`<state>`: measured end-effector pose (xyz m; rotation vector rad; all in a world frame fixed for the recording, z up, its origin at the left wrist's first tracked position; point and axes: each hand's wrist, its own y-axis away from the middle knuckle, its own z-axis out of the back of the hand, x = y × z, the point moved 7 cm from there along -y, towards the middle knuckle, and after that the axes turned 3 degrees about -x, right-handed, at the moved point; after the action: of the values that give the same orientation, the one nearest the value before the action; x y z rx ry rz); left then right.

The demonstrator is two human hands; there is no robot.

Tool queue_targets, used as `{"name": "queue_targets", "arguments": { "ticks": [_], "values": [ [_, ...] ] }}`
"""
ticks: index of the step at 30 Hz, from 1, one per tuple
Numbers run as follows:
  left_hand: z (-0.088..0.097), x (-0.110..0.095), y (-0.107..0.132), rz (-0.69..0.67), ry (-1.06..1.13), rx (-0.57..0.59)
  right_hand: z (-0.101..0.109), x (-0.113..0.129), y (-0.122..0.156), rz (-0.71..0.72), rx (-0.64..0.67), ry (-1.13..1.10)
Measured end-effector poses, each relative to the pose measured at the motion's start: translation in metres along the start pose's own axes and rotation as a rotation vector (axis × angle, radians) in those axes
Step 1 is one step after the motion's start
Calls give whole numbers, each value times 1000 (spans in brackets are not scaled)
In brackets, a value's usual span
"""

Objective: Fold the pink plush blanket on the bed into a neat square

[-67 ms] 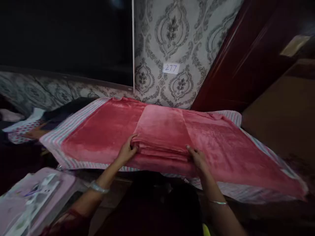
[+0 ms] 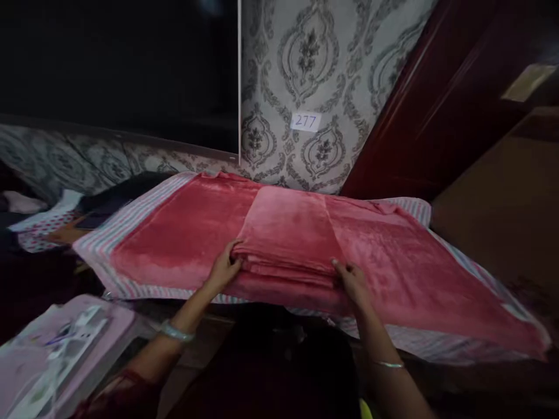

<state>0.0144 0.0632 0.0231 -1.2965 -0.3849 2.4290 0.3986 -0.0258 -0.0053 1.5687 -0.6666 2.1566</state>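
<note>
Left hand (image 2: 225,269) curls around the near folded edge of a red fleece blanket (image 2: 288,233), gripping the stacked layers; right hand (image 2: 353,285) grips the same stack further along, fingers pressed into the fabric; a silver bangle (image 2: 177,331) circles the left wrist, a thin bangle (image 2: 388,365) the right; the folded band crosses the middle of the blanket, with flat wings of red fleece spreading to either side; beneath the blanket lies a striped sheet (image 2: 126,224), showing along its edges; what carries the sheet is hidden; behind, damask wallpaper (image 2: 308,58) bears a paper label (image 2: 305,121) reading 277; a dark red wooden panel (image 2: 393,116) rises to the right; a lilac plastic packet (image 2: 65,355) sits low on the left, near the left forearm; a polka-dot cloth (image 2: 43,227) lies beyond the sheet's left edge.
</note>
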Motion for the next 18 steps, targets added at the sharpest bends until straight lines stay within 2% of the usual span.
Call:
{"name": "queue_targets", "arguments": {
  "ticks": [3,5,8,10,13,18],
  "values": [
    [10,-9,4,-101,-129,-151,-3,5,6,-61,10,-120],
    [11,-24,8,-213,-273,-204,-6,8,9,-149,46,-218],
    [-3,-46,9,-393,-417,-106,-11,14,11,-279,103,-366],
    [-10,-52,5,-440,-451,-54,-13,19,9,-314,109,-456],
    [-15,-52,-2,-471,-446,-48,-17,23,8,-336,107,-588],
    [-17,-39,-4,-498,-402,-36,-23,12,16,-458,97,-682]
  ]
}}
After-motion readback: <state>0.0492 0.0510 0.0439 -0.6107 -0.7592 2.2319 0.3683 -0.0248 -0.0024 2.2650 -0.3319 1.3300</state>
